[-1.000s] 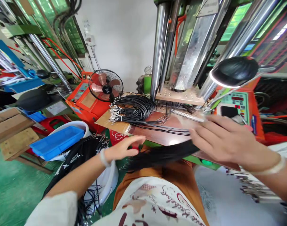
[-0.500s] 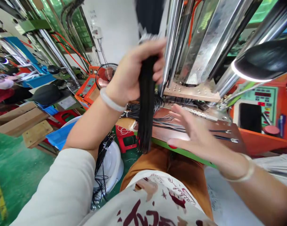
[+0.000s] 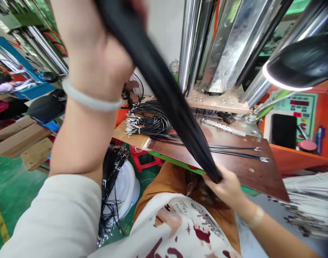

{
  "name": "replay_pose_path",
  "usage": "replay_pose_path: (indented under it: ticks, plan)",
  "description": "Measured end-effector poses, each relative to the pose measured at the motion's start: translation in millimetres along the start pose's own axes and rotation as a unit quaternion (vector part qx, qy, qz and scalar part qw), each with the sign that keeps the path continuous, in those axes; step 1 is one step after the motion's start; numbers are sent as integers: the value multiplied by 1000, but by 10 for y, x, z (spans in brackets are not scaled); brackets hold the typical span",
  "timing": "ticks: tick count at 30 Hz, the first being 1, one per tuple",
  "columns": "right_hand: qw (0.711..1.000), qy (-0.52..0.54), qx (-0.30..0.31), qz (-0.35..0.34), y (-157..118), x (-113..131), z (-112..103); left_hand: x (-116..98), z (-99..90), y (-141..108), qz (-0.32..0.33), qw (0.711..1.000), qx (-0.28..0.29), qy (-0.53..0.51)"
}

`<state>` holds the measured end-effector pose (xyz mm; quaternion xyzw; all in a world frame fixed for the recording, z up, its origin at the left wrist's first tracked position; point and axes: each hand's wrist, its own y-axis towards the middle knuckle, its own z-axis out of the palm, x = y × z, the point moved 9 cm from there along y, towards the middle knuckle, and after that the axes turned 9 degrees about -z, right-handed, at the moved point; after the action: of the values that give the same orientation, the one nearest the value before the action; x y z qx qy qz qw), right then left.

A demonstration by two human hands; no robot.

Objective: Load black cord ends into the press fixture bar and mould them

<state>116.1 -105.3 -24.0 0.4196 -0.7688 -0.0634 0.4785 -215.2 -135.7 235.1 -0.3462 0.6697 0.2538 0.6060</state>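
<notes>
Largest item: the brown, flat, wood-look tabletop [image 3: 260, 175], beyond and below my grip. Next, the long, black, flexible bundle [image 3: 169, 95], slanting through the air: my left hand [image 3: 99, 46] is wrapped around its upper length, fingers partly out of view; my right hand [image 3: 227, 188] grasps its lower end. Below my left hand stands a white, round plastic tub [image 3: 128, 186]. Behind the bundle lie coiled black cables with white ties [image 3: 154, 122]. Smallest: thin, straight black cables with silvery metal ends [image 3: 233, 154], just beyond my right hand. Done, in my judgement: coils gathered and tied. Outstanding: held bundle not set down; straight cables uncoiled. Overall share complete: undeterminable.
</notes>
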Motion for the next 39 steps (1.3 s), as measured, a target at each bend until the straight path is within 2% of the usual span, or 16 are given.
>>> replay_pose_path:
  ticks: [2, 3, 5, 7, 9, 13, 15, 17, 20, 23, 24, 26, 29, 33, 36, 39]
  plan:
    - [990, -117, 77, 10, -232, -295, -481, 441, -78, -23, 4, 979, 46, -201]
    - [978, -173, 113, 18, -347, -500, -712, 792, -54, -51, -22, 940, 96, -327]
    - [955, -263, 138, 12, -502, -898, -1103, 1770, 24, -114, -181, 910, 103, -358]
    - [941, -288, 177, -9, -508, -1201, -1187, 2566, 174, -156, -312, 876, 109, -350]
    - [927, -309, 210, -26, -308, -1341, -1076, 2971, 343, -33, -373, 851, 108, -353]
    - [877, -410, 248, -43, 406, -1295, -761, 2825, 456, 677, -289, 900, 110, -306]
    - [860, -439, 251, -73, 616, -1190, -658, 2673, 357, 947, -243, 953, 147, -101]
    - [858, -440, 245, -104, 642, -1057, -596, 2533, 144, 1118, -157, 959, 146, 184]
    - [864, -431, 228, -125, 522, -811, -528, 2180, 24, 1194, 78, 895, 72, 432]
    - [863, -433, 238, -106, 416, -647, -439, 2153, 488, 1011, 296, 757, 144, 564]
    - [860, -435, 251, -91, 374, -647, -430, 2248, 641, 953, 332, 705, 180, 600]
    - [848, -448, 279, -56, 243, -734, -516, 2437, 783, 929, 339, 652, 222, 642]
    - [845, -452, 287, 0, -35, -963, -954, 2530, 727, 947, 331, 638, 235, 655]
    - [899, -375, 225, -10, -40, -1120, -1585, 2306, 728, 771, 373, 636, 188, 649]
    - [906, -386, 172, 0, 457, -1280, -1677, 2003, 1252, 52, 525, 634, 207, 529]
    - [894, -382, 235, -6, 993, -1497, -1231, 2059, 2010, -831, 600, 584, 355, 417]
